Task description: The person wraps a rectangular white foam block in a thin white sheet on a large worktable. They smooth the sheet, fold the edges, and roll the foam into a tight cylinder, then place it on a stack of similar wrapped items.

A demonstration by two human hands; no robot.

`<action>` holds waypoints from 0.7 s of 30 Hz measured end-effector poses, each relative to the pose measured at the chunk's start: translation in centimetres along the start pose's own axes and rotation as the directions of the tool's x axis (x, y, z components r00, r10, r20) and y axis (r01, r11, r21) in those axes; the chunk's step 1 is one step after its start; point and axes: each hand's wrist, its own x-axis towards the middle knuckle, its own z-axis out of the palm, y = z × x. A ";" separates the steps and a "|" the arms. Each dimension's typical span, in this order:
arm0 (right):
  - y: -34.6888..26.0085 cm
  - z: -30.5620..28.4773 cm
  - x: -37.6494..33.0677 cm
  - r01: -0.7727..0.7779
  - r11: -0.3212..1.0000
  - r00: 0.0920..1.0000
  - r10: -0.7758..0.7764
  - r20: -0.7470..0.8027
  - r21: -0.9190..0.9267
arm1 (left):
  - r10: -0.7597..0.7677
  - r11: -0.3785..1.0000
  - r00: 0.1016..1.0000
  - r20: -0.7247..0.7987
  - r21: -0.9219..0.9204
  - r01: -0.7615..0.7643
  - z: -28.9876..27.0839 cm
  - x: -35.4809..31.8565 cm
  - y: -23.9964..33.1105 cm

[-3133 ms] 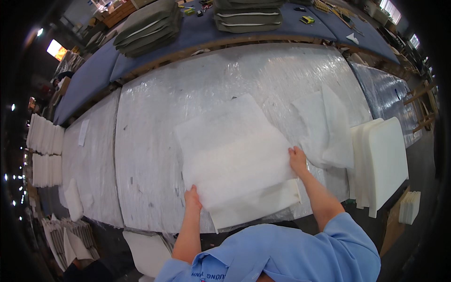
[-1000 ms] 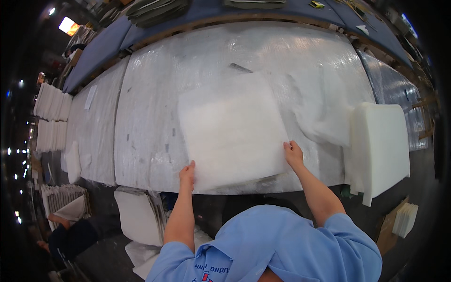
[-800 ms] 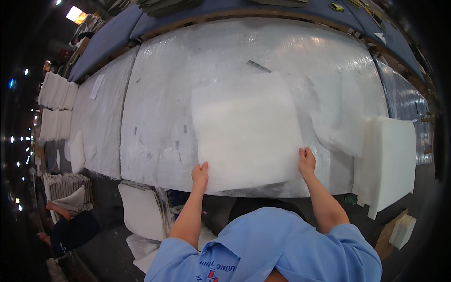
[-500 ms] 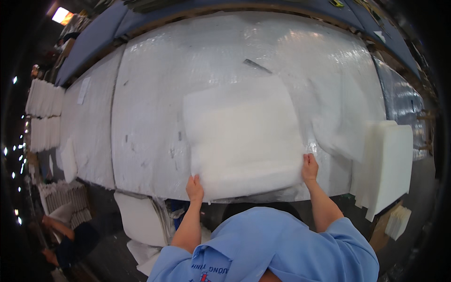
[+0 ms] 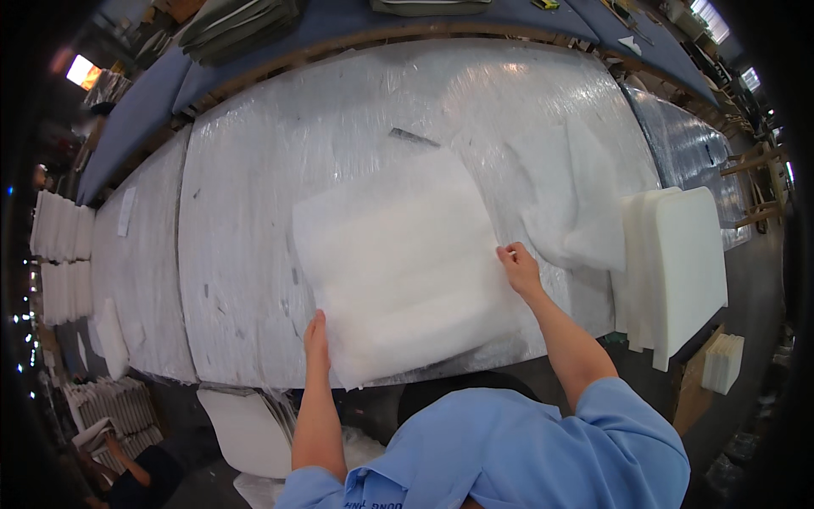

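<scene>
At the near edge of the tabletop, the person in a light blue shirt reaches forward with both arms. The left hand sits at the lower left corner of a white wadding sheet, fingers pinched on its edge. The right hand is clenched on the sheet's right edge, higher up and further along — a spread, two-point hold that appears meant to keep the limp sheet flat and square rather than letting it fold. The sheet lies across the middle of the tabletop, its near corner overhanging the front edge slightly.

The tabletop is wrapped in clear plastic film, wrinkled and glossy; judged as a slick, clean surface for sliding soft material. Just right of the sheet lies a second, rumpled piece of white wadding. Beyond the right hand, at the tabletop's right end, a stack of thick white foam slabs overhangs the edge, within arm's reach.

To the far left, rows of white foam pieces stand well apart. At the far side — a blue-covered bench carrying grey stacked pads.
</scene>
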 end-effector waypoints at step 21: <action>-3.8 1.7 5.4 -0.003 1.000 0.999 0.005 0.052 -0.026 | 0.006 0.999 0.986 -0.165 -0.030 -0.011 3.0 5.4 6.2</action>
